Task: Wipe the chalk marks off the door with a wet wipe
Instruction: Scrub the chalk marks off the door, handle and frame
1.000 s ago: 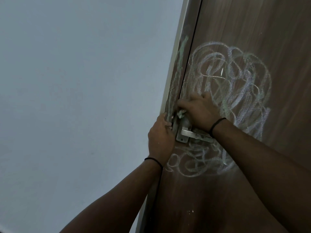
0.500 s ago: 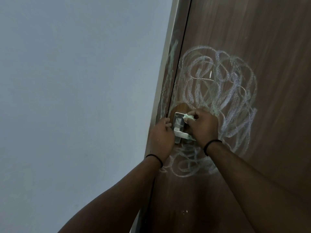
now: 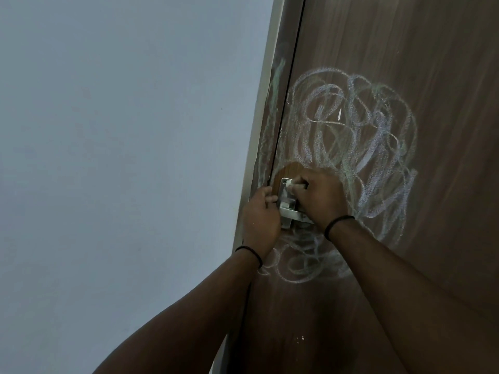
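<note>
A dark brown wooden door (image 3: 405,63) fills the right side, beside a pale grey-blue wall (image 3: 121,130). Looping scribbles of pale white and green chalk marks (image 3: 359,130) cover the door above and below a silver metal door handle (image 3: 289,209). A small patch of wood just above the handle plate is bare of chalk. The right hand (image 3: 321,198) has its grip curled round a small crumpled white wet wipe (image 3: 293,184), pressing it against the top of the handle plate. The left hand (image 3: 260,218), its grip curled, holds the door's edge beside the handle. Each wrist wears a thin black band (image 3: 339,225).
</note>
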Action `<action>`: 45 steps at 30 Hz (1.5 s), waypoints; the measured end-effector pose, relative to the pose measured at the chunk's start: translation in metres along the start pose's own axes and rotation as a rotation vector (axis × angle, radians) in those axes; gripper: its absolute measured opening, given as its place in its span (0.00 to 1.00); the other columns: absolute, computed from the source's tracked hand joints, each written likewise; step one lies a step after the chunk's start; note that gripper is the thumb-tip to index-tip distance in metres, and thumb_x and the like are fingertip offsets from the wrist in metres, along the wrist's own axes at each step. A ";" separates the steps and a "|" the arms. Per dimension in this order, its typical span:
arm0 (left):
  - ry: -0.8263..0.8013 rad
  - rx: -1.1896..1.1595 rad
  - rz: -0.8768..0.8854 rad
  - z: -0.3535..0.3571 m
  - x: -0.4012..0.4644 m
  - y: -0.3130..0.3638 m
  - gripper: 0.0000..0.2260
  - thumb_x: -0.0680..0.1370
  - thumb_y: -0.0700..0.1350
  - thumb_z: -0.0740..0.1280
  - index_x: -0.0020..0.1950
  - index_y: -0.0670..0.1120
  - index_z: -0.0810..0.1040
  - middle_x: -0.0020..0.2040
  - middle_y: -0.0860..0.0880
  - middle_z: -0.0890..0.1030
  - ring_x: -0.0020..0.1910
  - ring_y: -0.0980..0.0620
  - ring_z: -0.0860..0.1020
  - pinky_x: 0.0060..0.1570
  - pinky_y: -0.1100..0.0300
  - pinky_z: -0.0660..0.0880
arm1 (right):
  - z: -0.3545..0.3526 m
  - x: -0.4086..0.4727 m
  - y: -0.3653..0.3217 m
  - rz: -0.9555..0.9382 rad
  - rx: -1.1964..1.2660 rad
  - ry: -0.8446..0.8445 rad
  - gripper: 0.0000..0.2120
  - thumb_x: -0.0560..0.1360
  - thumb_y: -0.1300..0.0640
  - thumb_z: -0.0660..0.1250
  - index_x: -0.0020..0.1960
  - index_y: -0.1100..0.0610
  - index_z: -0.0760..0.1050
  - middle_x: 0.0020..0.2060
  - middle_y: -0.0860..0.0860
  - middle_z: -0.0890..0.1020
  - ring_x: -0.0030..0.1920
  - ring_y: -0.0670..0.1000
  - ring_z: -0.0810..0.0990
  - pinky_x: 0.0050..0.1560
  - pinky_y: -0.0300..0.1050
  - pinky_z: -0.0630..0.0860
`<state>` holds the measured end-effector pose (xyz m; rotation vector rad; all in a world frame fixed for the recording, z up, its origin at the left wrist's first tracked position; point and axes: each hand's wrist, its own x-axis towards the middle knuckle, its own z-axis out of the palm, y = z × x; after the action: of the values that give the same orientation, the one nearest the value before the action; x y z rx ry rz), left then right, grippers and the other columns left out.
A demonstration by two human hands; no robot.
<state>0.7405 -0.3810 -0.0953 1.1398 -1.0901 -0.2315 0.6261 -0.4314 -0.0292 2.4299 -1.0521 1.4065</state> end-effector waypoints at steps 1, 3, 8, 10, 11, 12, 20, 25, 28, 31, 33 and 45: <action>-0.008 -0.020 -0.015 0.000 0.002 -0.004 0.15 0.80 0.39 0.59 0.66 0.45 0.74 0.56 0.51 0.82 0.53 0.57 0.79 0.50 0.67 0.74 | 0.002 0.000 -0.001 0.000 -0.007 -0.074 0.04 0.71 0.60 0.72 0.38 0.55 0.83 0.35 0.49 0.83 0.36 0.48 0.80 0.38 0.46 0.77; -0.036 -0.065 -0.056 0.000 0.006 -0.009 0.16 0.79 0.43 0.58 0.66 0.47 0.75 0.55 0.52 0.82 0.52 0.59 0.79 0.50 0.66 0.75 | 0.005 -0.002 -0.001 0.004 -0.029 -0.173 0.04 0.71 0.61 0.73 0.38 0.55 0.84 0.36 0.49 0.84 0.37 0.49 0.81 0.39 0.46 0.78; -0.067 -0.197 -0.184 0.000 0.016 -0.018 0.21 0.74 0.46 0.59 0.67 0.47 0.74 0.49 0.57 0.83 0.51 0.57 0.82 0.50 0.59 0.79 | 0.008 -0.004 -0.002 -0.051 -0.062 -0.029 0.03 0.72 0.61 0.71 0.41 0.57 0.83 0.41 0.52 0.82 0.40 0.51 0.79 0.41 0.47 0.77; -0.081 -0.239 -0.220 0.000 0.018 -0.021 0.21 0.74 0.45 0.60 0.67 0.48 0.73 0.49 0.56 0.84 0.51 0.57 0.82 0.52 0.57 0.79 | 0.008 -0.001 -0.004 -0.049 -0.092 -0.142 0.04 0.71 0.63 0.71 0.40 0.56 0.83 0.40 0.53 0.83 0.39 0.52 0.80 0.40 0.49 0.79; -0.086 -0.260 -0.232 0.000 0.019 -0.022 0.21 0.74 0.44 0.60 0.67 0.48 0.73 0.49 0.56 0.84 0.52 0.56 0.82 0.51 0.57 0.79 | 0.008 0.000 -0.005 -0.061 -0.102 -0.121 0.04 0.71 0.63 0.71 0.39 0.57 0.83 0.39 0.53 0.83 0.38 0.52 0.80 0.38 0.48 0.78; -0.089 -0.283 -0.244 0.000 0.020 -0.022 0.21 0.74 0.43 0.60 0.67 0.48 0.73 0.49 0.55 0.84 0.52 0.55 0.82 0.50 0.58 0.79 | 0.008 0.002 -0.007 -0.087 -0.109 -0.052 0.04 0.71 0.64 0.71 0.40 0.57 0.83 0.38 0.54 0.82 0.36 0.51 0.78 0.36 0.44 0.75; -0.106 -0.341 -0.253 -0.001 0.022 -0.024 0.18 0.79 0.39 0.59 0.69 0.45 0.72 0.52 0.50 0.83 0.54 0.52 0.81 0.58 0.54 0.77 | 0.008 0.006 -0.005 -0.147 -0.088 -0.107 0.04 0.70 0.65 0.71 0.42 0.58 0.83 0.41 0.53 0.83 0.40 0.52 0.80 0.40 0.44 0.76; -0.102 -0.347 -0.249 -0.001 0.021 -0.022 0.19 0.78 0.41 0.61 0.69 0.45 0.73 0.60 0.45 0.80 0.59 0.48 0.79 0.62 0.49 0.75 | 0.014 0.009 -0.005 -0.211 -0.146 -0.257 0.05 0.72 0.62 0.70 0.45 0.54 0.84 0.46 0.52 0.81 0.46 0.53 0.80 0.44 0.48 0.77; -0.097 -0.414 -0.275 -0.001 0.021 -0.021 0.18 0.78 0.39 0.63 0.68 0.45 0.74 0.57 0.45 0.82 0.54 0.49 0.82 0.57 0.52 0.78 | 0.015 0.012 -0.005 -0.265 -0.191 -0.175 0.06 0.73 0.62 0.68 0.46 0.56 0.83 0.49 0.52 0.78 0.50 0.53 0.78 0.47 0.51 0.77; -0.102 -0.437 -0.262 -0.001 0.020 -0.020 0.15 0.78 0.38 0.64 0.64 0.46 0.77 0.54 0.46 0.84 0.52 0.50 0.83 0.52 0.56 0.80 | 0.016 0.011 -0.008 -0.436 -0.398 -0.169 0.07 0.75 0.62 0.66 0.48 0.54 0.81 0.48 0.49 0.79 0.55 0.53 0.73 0.50 0.51 0.75; -0.094 -0.429 -0.252 -0.002 0.019 -0.019 0.14 0.78 0.38 0.63 0.63 0.47 0.77 0.53 0.46 0.84 0.51 0.51 0.83 0.49 0.59 0.79 | 0.013 0.014 -0.007 -0.525 -0.453 -0.186 0.07 0.74 0.63 0.67 0.48 0.54 0.82 0.47 0.49 0.80 0.55 0.53 0.73 0.51 0.50 0.73; -0.069 -0.343 -0.228 0.001 0.021 -0.020 0.19 0.78 0.40 0.59 0.69 0.46 0.72 0.48 0.54 0.84 0.45 0.59 0.83 0.38 0.69 0.77 | 0.007 -0.009 0.005 0.286 -0.106 -0.190 0.10 0.76 0.54 0.68 0.41 0.59 0.79 0.37 0.55 0.83 0.39 0.54 0.81 0.40 0.49 0.78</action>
<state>0.7574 -0.4037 -0.0996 0.9496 -0.9351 -0.6171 0.6252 -0.4334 -0.0412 2.4485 -1.5292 1.1709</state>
